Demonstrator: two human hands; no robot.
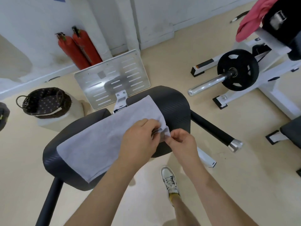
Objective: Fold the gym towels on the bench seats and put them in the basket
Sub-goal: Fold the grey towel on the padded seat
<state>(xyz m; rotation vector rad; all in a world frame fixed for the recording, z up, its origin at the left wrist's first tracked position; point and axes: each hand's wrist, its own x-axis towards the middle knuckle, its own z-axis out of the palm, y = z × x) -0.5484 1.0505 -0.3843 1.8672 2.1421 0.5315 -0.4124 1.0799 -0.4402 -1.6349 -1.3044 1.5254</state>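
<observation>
Towel [101, 141] stretching long across the dark padded tabletop [172, 101], pale grey-lilac. It is looking doubled lengthwise, with one end hanging just over the near-left edge. It is reading as soft, light, floppy terry cloth, the kind that is going to sag wherever nothing is supporting it. Nothing fragile here, and on that textured pad I'd judge it is clinging a little rather than sliding. Corners and hems are the places to be taking hold; grab it mid-panel and the layers are likely to be creeping apart.

And the corner is exactly where the action is sitting. The left hand [140, 136] is lying over the towel's right end, fingers curled down and gripping the edge layers. The right hand [182, 142] is working just beside it, thumb and forefinger closed in a fine pinch on the very corner, the other fingers tucked in. The two hands are nearly touching. My read is that they are squaring up this corner, getting ready for a fold toward the far-left end, but that is judgement only.

Over on the left, the wicker basket [45, 101] is sitting on a low pale block, well apart from the bench, with its dotted lining showing. Up at top right, a pink towel [250, 18] is draping over another machine, apparently waiting its turn.
</observation>
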